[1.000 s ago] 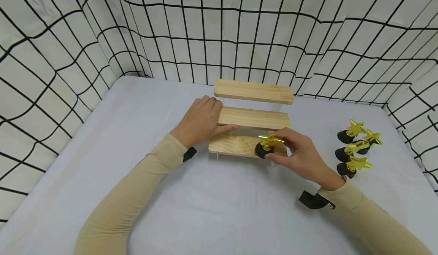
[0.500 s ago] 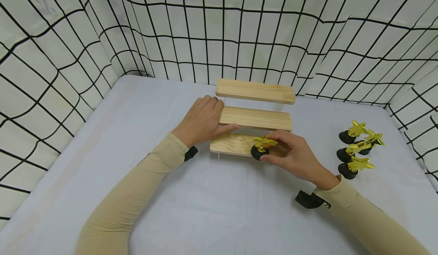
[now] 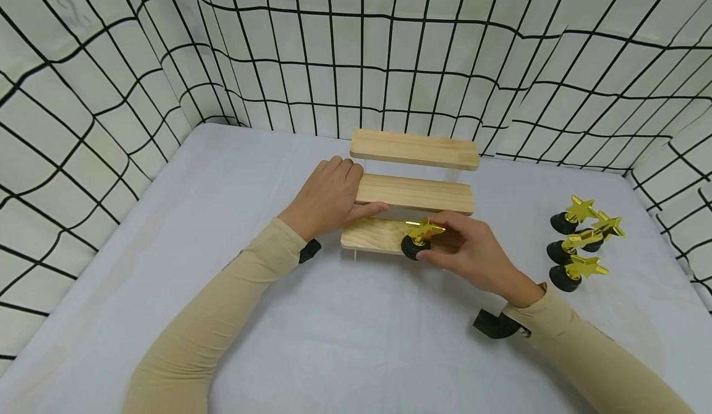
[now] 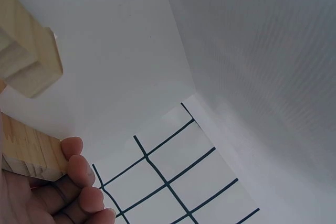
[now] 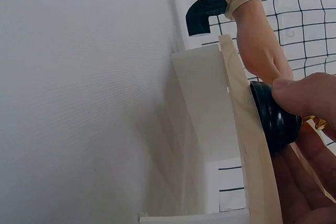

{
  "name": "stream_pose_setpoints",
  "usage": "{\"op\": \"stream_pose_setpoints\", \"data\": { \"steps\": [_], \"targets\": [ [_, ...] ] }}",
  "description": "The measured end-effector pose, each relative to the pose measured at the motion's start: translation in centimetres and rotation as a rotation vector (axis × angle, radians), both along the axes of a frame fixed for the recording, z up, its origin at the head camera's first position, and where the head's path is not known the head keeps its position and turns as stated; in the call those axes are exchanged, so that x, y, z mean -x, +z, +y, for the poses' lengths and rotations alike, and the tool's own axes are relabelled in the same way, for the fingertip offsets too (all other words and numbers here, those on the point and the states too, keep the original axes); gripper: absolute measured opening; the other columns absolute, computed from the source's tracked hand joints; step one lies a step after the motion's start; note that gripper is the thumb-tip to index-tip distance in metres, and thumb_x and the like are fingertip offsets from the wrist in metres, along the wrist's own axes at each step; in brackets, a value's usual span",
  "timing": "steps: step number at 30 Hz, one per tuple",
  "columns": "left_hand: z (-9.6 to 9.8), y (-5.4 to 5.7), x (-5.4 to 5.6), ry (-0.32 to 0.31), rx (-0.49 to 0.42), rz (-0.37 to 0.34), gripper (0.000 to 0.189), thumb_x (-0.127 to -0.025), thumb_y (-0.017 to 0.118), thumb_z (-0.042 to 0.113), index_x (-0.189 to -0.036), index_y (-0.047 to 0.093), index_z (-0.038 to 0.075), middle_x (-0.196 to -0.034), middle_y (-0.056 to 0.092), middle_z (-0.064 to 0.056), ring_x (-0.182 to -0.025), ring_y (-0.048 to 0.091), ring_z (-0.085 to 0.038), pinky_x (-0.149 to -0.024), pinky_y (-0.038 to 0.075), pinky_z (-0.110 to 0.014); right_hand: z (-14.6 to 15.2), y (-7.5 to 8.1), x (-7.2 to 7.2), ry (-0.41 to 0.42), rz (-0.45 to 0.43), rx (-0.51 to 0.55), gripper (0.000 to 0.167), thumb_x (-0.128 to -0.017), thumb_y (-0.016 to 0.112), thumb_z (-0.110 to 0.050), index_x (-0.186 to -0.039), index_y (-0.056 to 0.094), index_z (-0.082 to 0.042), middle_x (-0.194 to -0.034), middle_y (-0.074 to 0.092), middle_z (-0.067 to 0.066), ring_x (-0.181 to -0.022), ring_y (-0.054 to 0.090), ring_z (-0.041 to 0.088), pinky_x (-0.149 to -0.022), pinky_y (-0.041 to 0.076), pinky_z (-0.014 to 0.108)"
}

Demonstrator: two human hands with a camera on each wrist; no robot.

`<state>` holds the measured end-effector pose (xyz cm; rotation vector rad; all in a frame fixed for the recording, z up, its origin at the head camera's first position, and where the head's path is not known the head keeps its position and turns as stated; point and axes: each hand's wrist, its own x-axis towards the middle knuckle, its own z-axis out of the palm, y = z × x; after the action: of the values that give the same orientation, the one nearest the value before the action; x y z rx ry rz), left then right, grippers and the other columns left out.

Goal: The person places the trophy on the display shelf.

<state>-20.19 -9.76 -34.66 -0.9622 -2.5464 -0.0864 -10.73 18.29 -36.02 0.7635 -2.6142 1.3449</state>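
Observation:
A small star trophy, gold on a black round base, stands at the front shelf board of a three-step wooden rack. My right hand holds it with the thumb at the base and the fingers behind. The right wrist view has the base flat against the board, with the gold star mostly hidden. My left hand grips the left end of the middle board. Its fingertips curl round the board's end in the left wrist view, while the thumb lies along the front edge.
Several more gold star trophies lie tilted in a cluster on the white tabletop at the right. The rack's top board is behind. Black wire mesh encloses the back and sides.
My right hand has shifted the trophy leftward along the front board, by less over the last half second. The left hand keeps its grip on the rack.

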Motion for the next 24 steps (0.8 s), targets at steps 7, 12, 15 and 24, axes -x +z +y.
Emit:
{"op": "stream_pose_setpoints", "data": {
  "steps": [7, 12, 15, 24],
  "targets": [
    [-0.1, 0.0, 0.0, -0.002, -0.007, 0.005, 0.073, -0.089, 0.059, 0.075, -0.098, 0.061, 0.002, -0.090, 0.067, -0.013, -0.080, 0.054, -0.027, -0.069, 0.043, -0.036, -0.6, 0.2, 0.1, -0.019, -0.004, -0.009, 0.047, -0.076, 0.090, -0.008, -0.119, 0.070, -0.010, -0.111, 0.073, 0.005, -0.098, 0.065, 0.002, -0.086, 0.056, 0.014],
    [-0.1, 0.0, 0.0, -0.002, -0.007, -0.003, 0.073, -0.089, 0.059, 0.075, -0.099, 0.061, 0.003, -0.090, 0.067, -0.013, -0.081, 0.055, -0.027, -0.069, 0.044, -0.036, -1.1, 0.2, 0.3, -0.011, -0.008, 0.006, 0.048, -0.075, 0.091, -0.008, -0.119, 0.070, -0.009, -0.111, 0.073, 0.005, -0.098, 0.066, 0.002, -0.087, 0.056, 0.014],
    [0.0, 0.1, 0.0, -0.006, -0.008, -0.002, 0.073, -0.089, 0.058, 0.075, -0.098, 0.061, 0.003, -0.090, 0.067, -0.012, -0.081, 0.055, -0.027, -0.070, 0.044, -0.036, -1.4, 0.1, 0.4, -0.007, -0.004, 0.010, 0.048, -0.075, 0.091, -0.009, -0.118, 0.070, -0.009, -0.109, 0.073, 0.004, -0.098, 0.065, 0.003, -0.087, 0.057, 0.016],
    [-0.1, -0.1, 0.0, -0.012, -0.014, 0.016, 0.072, -0.089, 0.059, 0.075, -0.097, 0.060, 0.003, -0.088, 0.066, -0.012, -0.080, 0.055, -0.027, -0.069, 0.044, -0.036, -2.4, 0.4, 0.6, 0.001, -0.005, -0.013, 0.046, -0.077, 0.090, -0.012, -0.119, 0.071, -0.010, -0.111, 0.074, 0.004, -0.100, 0.065, 0.008, -0.089, 0.057, 0.022]
  ]
}}
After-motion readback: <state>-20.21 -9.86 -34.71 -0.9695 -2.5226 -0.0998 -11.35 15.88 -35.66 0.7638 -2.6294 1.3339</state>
